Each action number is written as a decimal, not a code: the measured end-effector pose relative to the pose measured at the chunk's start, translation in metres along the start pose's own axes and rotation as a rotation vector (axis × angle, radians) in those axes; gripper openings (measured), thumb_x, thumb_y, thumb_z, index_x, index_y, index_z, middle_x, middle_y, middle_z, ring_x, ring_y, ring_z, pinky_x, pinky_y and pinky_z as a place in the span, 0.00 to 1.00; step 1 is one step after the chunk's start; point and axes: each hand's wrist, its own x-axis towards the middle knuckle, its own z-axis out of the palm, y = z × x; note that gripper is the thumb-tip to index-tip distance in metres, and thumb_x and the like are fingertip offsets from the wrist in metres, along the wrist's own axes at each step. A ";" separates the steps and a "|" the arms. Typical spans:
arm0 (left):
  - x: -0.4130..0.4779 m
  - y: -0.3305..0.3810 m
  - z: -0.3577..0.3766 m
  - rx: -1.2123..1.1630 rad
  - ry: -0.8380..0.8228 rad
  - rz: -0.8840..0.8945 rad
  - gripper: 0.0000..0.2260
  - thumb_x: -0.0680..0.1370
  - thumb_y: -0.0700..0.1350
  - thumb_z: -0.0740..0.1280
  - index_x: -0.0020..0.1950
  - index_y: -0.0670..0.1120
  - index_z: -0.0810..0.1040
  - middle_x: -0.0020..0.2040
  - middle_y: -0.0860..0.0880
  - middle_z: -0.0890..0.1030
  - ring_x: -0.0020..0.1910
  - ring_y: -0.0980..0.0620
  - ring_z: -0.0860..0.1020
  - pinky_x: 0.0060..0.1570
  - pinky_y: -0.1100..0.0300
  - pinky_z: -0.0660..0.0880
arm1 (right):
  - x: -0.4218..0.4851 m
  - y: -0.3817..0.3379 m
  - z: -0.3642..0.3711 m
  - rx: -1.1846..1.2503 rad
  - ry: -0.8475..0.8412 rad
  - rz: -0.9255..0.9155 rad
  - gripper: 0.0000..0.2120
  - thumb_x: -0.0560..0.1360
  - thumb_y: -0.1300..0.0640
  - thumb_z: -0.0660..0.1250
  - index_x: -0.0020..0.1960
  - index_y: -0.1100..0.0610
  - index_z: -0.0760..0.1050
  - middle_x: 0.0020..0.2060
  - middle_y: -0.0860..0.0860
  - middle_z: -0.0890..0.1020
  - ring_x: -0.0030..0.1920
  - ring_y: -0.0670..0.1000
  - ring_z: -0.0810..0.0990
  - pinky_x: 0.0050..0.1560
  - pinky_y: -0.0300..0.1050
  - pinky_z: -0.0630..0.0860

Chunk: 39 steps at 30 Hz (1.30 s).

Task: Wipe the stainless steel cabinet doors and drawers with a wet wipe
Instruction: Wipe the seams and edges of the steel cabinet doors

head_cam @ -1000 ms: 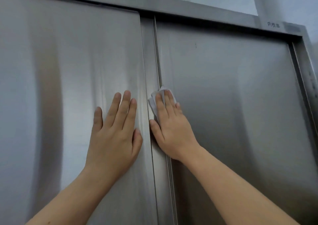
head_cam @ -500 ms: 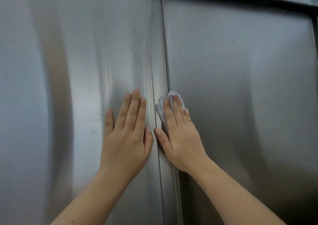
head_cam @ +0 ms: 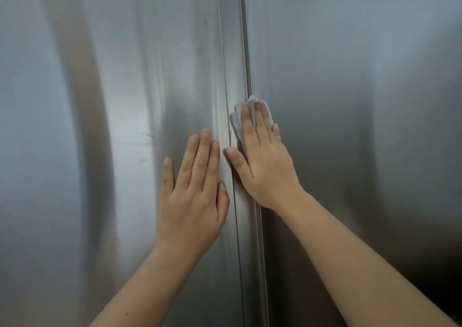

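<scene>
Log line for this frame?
left hand: flat on left door | right hand: presses wet wipe on right door, by centre seam

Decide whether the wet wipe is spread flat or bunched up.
Bunched: the wet wipe shows crumpled folds where the right hand presses it.

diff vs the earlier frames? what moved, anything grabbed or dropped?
The left hand slid a little down the left door, so the right hand and its wipe now sit higher than it; earlier they were level. The view also tilted down. Unchanged: straight fingers press the wipe on the right door by the seam, left palm flat; nothing grabbed or released.
</scene>
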 end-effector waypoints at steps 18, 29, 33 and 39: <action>-0.040 0.008 -0.011 -0.005 -0.140 0.006 0.27 0.78 0.47 0.54 0.75 0.38 0.55 0.75 0.41 0.56 0.74 0.44 0.56 0.70 0.41 0.52 | -0.052 0.001 0.010 -0.014 -0.114 -0.023 0.31 0.81 0.49 0.50 0.73 0.60 0.36 0.74 0.58 0.40 0.72 0.49 0.34 0.71 0.44 0.34; -0.087 0.022 -0.013 -0.005 -0.192 0.072 0.26 0.77 0.45 0.56 0.73 0.38 0.61 0.73 0.41 0.60 0.72 0.42 0.60 0.67 0.39 0.56 | -0.209 -0.016 0.065 0.016 -0.194 0.062 0.32 0.79 0.50 0.50 0.75 0.61 0.39 0.74 0.61 0.49 0.75 0.55 0.44 0.74 0.46 0.40; -0.104 0.023 -0.015 -0.003 -0.218 0.116 0.26 0.76 0.45 0.56 0.73 0.38 0.60 0.73 0.41 0.60 0.72 0.43 0.60 0.68 0.42 0.52 | -0.207 -0.014 0.064 0.008 -0.185 0.050 0.31 0.78 0.51 0.51 0.74 0.62 0.42 0.73 0.62 0.48 0.74 0.56 0.43 0.74 0.48 0.41; -0.114 0.029 -0.013 -0.070 -0.214 0.062 0.26 0.77 0.46 0.54 0.74 0.38 0.57 0.74 0.41 0.58 0.73 0.45 0.58 0.70 0.43 0.48 | -0.173 -0.013 0.054 0.065 -0.106 0.059 0.28 0.77 0.53 0.50 0.73 0.64 0.47 0.72 0.59 0.45 0.73 0.51 0.40 0.73 0.46 0.37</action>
